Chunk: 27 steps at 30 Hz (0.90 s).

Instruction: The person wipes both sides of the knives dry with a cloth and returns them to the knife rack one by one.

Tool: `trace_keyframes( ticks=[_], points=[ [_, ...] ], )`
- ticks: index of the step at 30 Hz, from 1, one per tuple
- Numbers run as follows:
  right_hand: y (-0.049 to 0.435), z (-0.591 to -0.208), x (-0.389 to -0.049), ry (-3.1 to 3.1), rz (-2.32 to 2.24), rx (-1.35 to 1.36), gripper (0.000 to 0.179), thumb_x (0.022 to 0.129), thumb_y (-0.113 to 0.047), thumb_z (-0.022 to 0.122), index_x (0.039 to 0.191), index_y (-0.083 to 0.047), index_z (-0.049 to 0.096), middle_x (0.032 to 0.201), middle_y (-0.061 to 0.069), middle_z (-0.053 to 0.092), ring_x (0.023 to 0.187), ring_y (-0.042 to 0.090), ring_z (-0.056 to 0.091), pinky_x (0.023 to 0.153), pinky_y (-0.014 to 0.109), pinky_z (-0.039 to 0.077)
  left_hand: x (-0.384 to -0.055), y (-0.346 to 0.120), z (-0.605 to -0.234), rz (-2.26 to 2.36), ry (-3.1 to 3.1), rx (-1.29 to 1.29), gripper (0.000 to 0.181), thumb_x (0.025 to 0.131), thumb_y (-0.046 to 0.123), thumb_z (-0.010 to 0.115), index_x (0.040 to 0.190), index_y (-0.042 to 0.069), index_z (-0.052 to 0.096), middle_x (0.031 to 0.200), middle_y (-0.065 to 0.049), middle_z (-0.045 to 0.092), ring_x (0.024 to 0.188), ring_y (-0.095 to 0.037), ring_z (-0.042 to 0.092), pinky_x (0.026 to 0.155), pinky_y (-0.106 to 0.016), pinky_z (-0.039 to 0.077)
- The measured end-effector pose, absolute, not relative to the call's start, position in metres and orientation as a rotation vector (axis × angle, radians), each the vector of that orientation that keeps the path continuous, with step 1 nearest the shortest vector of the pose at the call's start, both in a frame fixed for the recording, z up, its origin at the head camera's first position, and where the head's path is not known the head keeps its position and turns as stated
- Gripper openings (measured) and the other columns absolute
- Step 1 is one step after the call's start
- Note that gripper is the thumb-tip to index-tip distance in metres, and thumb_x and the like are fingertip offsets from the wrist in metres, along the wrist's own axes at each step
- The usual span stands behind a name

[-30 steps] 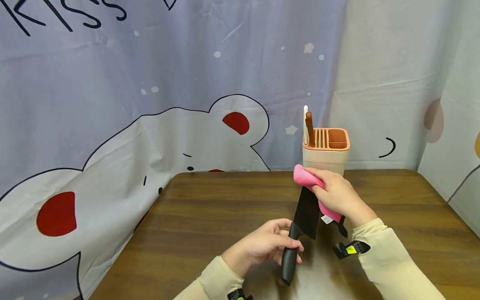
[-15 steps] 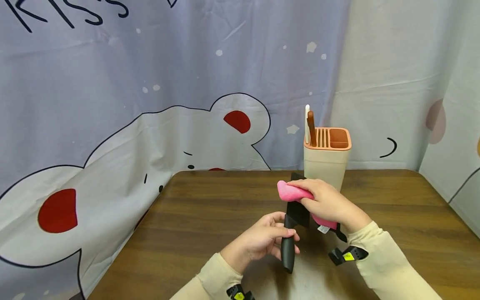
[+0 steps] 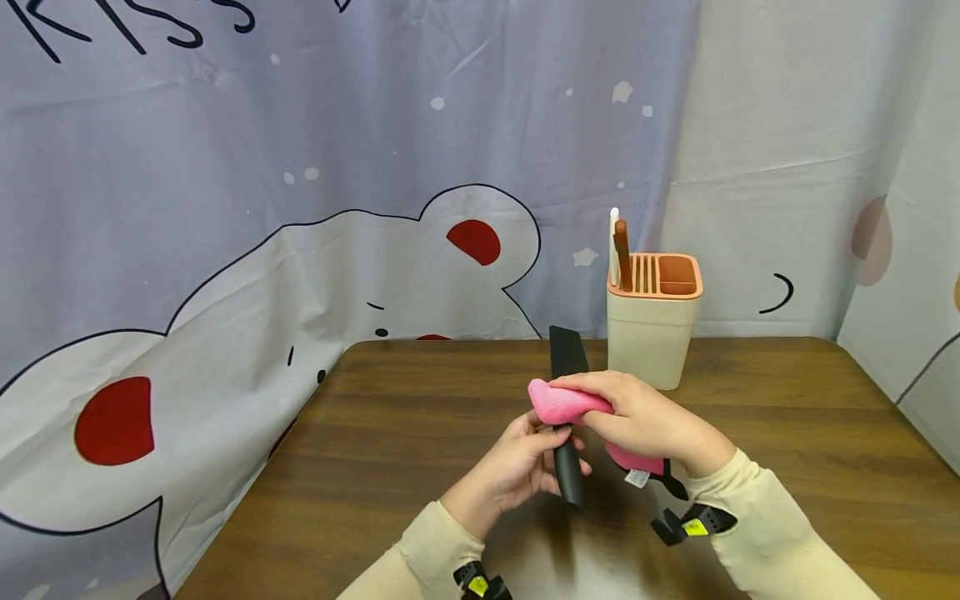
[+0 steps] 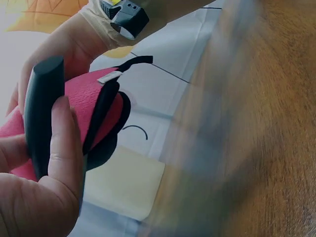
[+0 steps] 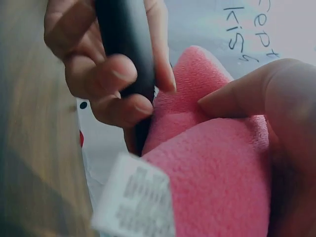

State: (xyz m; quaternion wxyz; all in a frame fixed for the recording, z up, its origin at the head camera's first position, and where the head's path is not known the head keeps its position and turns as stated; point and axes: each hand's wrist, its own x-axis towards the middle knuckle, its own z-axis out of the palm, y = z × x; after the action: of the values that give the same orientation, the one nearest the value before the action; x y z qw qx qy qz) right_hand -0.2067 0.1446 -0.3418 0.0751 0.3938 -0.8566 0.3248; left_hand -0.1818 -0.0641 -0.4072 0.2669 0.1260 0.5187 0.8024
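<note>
My left hand (image 3: 510,471) grips the black handle (image 3: 567,475) of a cleaver above the table. Its dark blade (image 3: 567,350) points away from me, towards the back edge. With my right hand (image 3: 648,417) I hold a folded pink cloth (image 3: 558,402) against the cleaver where blade meets handle. In the left wrist view the cloth (image 4: 81,101) lies behind the handle (image 4: 44,108), and black trim shows along its edge. The right wrist view shows a white label (image 5: 138,197) on the cloth. Part of the blade is hidden under cloth and fingers.
A cream knife holder (image 3: 648,342) with an orange slotted top stands at the table's back, right of the blade. A white handle (image 3: 614,250) and a brown handle (image 3: 622,258) stick up from it. A printed curtain (image 3: 337,283) hangs behind the wooden table (image 3: 420,392).
The cloth and right hand have slid left and towards me, down the blade to the handle. The cleaver has turned, showing a narrower blade, and the left hand has moved slightly away from me.
</note>
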Motion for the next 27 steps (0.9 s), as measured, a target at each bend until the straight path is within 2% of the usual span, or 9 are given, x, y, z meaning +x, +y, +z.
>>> trace_keyframes(
  ticks=[6, 13, 17, 27],
  points=[
    [0.136, -0.345, -0.208, -2.484, 1.014, 1.219, 0.051, 0.090, -0.006, 0.065, 0.137, -0.024, 0.065, 0.120, -0.009, 0.072, 0.097, 0.008, 0.063, 0.089, 0.032, 0.055, -0.184, -0.062, -0.410, 2.249, 1.433, 0.242, 0.030, 0.106, 0.017, 0.051, 0.135, 0.012, 0.046, 0.101, 0.000, 0.067, 0.081, -0.016, 0.076, 0.060, -0.037, 0.063],
    [0.128, -0.351, -0.205, -2.415, 0.936, 1.217, 0.051, 0.091, -0.002, 0.062, 0.138, -0.021, 0.064, 0.127, -0.003, 0.071, 0.112, 0.018, 0.067, 0.098, 0.044, 0.054, -0.186, -0.064, -0.410, 2.297, 1.459, 0.192, 0.032, 0.103, 0.015, 0.052, 0.134, 0.009, 0.052, 0.097, 0.000, 0.069, 0.081, -0.018, 0.075, 0.063, -0.040, 0.062],
    [0.126, -0.352, -0.205, -2.394, 0.913, 1.237, 0.048, 0.092, -0.003, 0.063, 0.136, -0.022, 0.065, 0.124, -0.005, 0.071, 0.111, 0.017, 0.067, 0.098, 0.043, 0.053, -0.187, -0.065, -0.410, 2.305, 1.478, 0.173, 0.033, 0.099, 0.011, 0.050, 0.131, 0.009, 0.055, 0.095, -0.002, 0.070, 0.083, -0.019, 0.074, 0.065, -0.041, 0.062],
    [0.127, -0.350, -0.201, -2.406, 0.912, 1.211, 0.050, 0.088, -0.003, 0.063, 0.132, -0.025, 0.066, 0.121, -0.004, 0.072, 0.109, 0.016, 0.066, 0.095, 0.041, 0.053, -0.191, -0.067, -0.409, 2.343, 1.519, 0.147, 0.033, 0.102, 0.010, 0.048, 0.133, 0.005, 0.057, 0.097, -0.003, 0.071, 0.086, -0.019, 0.069, 0.068, -0.045, 0.063]
  ],
)
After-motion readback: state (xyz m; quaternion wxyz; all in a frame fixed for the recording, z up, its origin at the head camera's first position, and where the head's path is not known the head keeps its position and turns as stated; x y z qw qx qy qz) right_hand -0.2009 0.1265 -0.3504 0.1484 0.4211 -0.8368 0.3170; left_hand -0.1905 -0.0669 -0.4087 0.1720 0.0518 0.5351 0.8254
